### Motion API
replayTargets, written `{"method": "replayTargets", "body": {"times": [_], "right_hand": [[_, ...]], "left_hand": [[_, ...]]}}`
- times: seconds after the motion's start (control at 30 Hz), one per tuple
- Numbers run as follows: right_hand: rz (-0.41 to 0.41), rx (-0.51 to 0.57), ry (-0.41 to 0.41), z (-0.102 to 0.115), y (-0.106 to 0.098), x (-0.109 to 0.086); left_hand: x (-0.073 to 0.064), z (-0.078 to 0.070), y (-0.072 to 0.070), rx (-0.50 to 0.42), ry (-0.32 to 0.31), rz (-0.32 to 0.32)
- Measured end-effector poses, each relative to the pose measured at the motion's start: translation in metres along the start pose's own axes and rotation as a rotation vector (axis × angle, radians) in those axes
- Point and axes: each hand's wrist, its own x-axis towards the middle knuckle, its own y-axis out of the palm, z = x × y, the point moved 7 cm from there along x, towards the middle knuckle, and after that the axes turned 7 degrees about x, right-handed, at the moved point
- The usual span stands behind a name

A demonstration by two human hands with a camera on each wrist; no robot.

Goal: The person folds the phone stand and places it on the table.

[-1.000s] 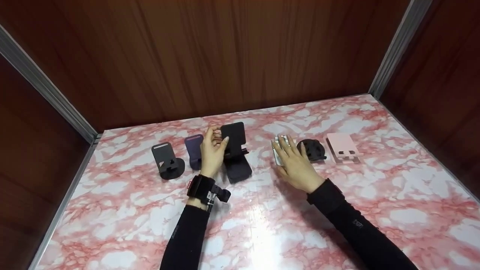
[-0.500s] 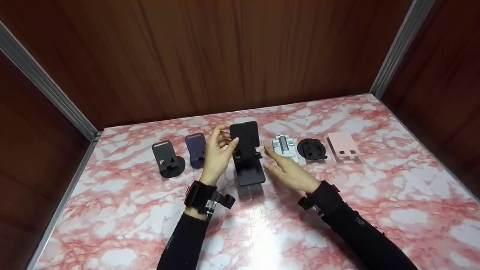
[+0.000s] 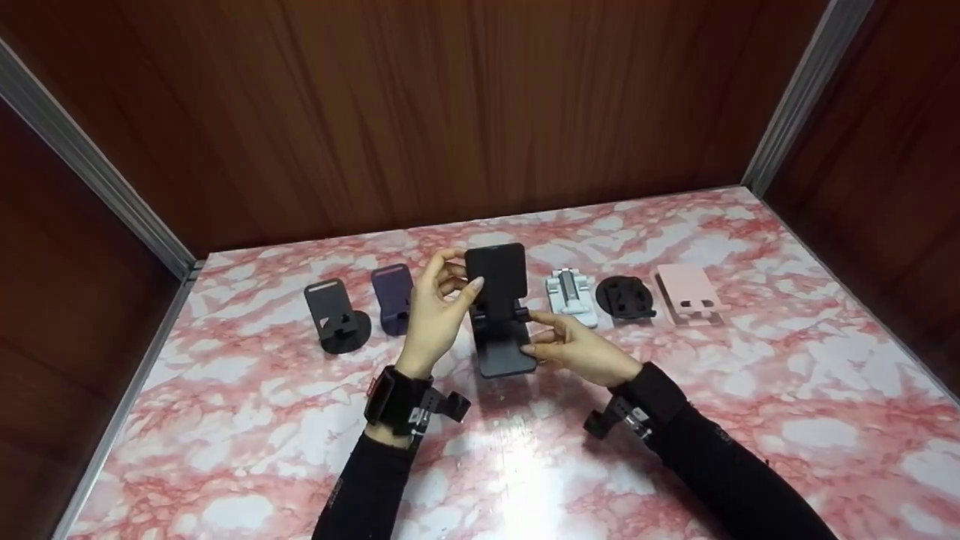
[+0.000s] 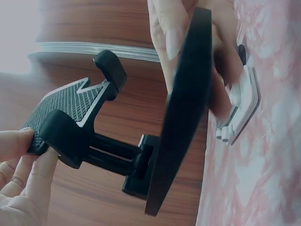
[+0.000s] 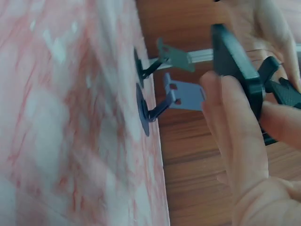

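Note:
A black folding phone stand (image 3: 501, 270) is held up between both hands over the table. My left hand (image 3: 439, 319) pinches the edge of its upper plate, thumb in front and fingers behind. At the lower right, my right hand (image 3: 581, 349) grips the flat base, with the thumb on one face and fingers on the other. The left wrist view shows the textured upper plate (image 4: 66, 106), its two hooked lips and the hinged arm (image 4: 113, 153) leading to the base (image 4: 183, 117). In the right wrist view, the base (image 5: 237, 70) sits between thumb and fingers, apart from the tabletop.
To the left on the marbled table (image 3: 247, 420) stand a grey phone stand (image 3: 328, 300) and a purple one (image 3: 390, 289). On the right are a white folded stand (image 3: 574, 300), a black round-based one (image 3: 626, 296) and a pink one (image 3: 686, 285). Wood-grain panels (image 3: 480, 112) enclose the table.
The black phone stand has moved right and toward the person in the left hand. The right hand has left the white folded stand and taken hold of the black stand's base.

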Motion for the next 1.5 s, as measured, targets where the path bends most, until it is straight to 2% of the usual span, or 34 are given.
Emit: {"method": "replayTargets", "body": {"times": [0.1, 0.27, 0.43, 0.53, 0.77, 0.87, 1.07, 1.5], "right_hand": [[0.007, 0.057, -0.005, 0.001, -0.001, -0.001], [0.012, 0.081, 0.002, -0.001, -0.003, -0.001], [0.018, 0.09, 0.016, -0.002, -0.002, -0.001], [0.022, 0.086, 0.018, -0.001, -0.002, -0.002], [0.01, 0.037, 0.01, 0.002, -0.001, -0.003], [0.008, 0.017, 0.003, 0.003, -0.001, -0.004], [0.014, 0.015, 0.0, -0.001, -0.002, -0.003], [-0.002, -0.006, 0.0, 0.001, -0.003, -0.003]], "left_hand": [[0.0, 0.0, -0.003, 0.034, -0.002, 0.009], [0.0, 0.0, -0.01, 0.116, -0.025, 0.043], [0.001, -0.002, -0.014, 0.148, -0.024, 0.077], [0.001, -0.005, -0.013, 0.186, -0.001, 0.083], [0.007, 0.018, -0.006, 0.244, 0.051, 0.086], [0.007, 0.02, -0.005, 0.256, 0.078, 0.089], [0.005, 0.018, -0.003, 0.31, 0.147, 0.091], [0.0, 0.012, 0.004, 0.445, 0.296, 0.035]]}}
